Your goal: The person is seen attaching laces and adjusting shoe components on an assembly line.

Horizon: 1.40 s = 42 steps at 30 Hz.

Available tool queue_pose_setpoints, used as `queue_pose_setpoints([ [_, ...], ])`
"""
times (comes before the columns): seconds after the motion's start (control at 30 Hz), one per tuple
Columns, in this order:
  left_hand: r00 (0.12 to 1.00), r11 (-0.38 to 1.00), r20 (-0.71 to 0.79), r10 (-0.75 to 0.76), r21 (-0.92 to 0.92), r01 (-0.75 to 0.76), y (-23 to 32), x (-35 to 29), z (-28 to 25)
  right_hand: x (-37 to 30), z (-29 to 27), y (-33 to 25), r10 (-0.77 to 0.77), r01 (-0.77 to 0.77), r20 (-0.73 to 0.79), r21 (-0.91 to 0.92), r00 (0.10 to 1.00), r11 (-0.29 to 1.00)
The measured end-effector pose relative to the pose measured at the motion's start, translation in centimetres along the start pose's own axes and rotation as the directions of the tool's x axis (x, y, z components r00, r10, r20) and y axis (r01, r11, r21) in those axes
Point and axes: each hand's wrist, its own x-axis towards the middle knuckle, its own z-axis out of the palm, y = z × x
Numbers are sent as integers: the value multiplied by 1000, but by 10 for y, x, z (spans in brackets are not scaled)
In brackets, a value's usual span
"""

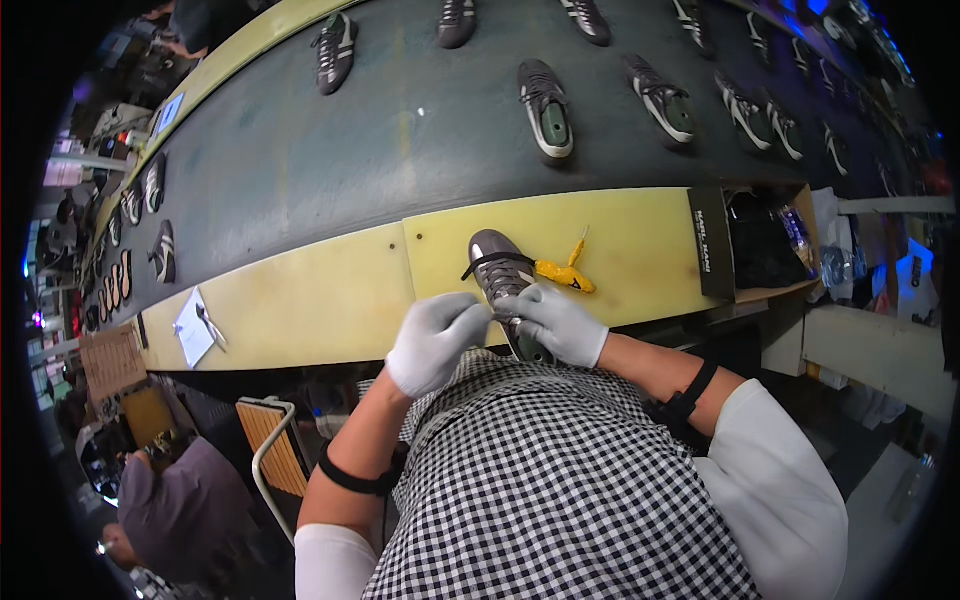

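Observation:
A grey sneaker [495, 250] with a green piece inside its heel end lies on the yellow worktop edge, toe pointing away from me. A dark lace [486, 261] crosses its front and hangs out on the left side. My left hand [438, 338], in a white glove, is closed in a pinch at the shoe's left side; what it pinches is hidden. Also gloved in white, my right hand [556, 323] lies over the lacing from the right with bent, closed fingers, and I cannot make out what is in them. Right of the shoe lies a yellow-wrapped tool [570, 275] with a thin tip.
Beyond the yellow worktop [330, 270] runs a dark belt [350, 150] bearing several sneakers [545, 108]. Paper with a pen-like item [198, 328] lies at the left. An open box [712, 240] with dark contents stands at the right. Another person [185, 495] sits at lower left.

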Motion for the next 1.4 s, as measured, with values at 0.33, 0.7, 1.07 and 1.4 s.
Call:
queue_pose_setpoints([
  [0.33, 958, 832, 19, 287, 491, -258, -113, 38, 41, 17, 7, 10, 422, -324, -29, 592, 906, 738],
  [0.7, 974, 720, 203, -102, -661, 213, -140, 31, 35, 11, 14, 15, 626, -320, 270, 947, 732, -35],
  [1.07, 1000, 893, -13, -18, -451, 10, -94, 32, 12, 44, -1, -13, 593, -614, 395, 758, 701, 221],
  [1.4, 895, 789, -103, 434, 523, -323, -86, 47, 23, 59, -13, -15, 150, -226, 365, 175, 919, 958],
])
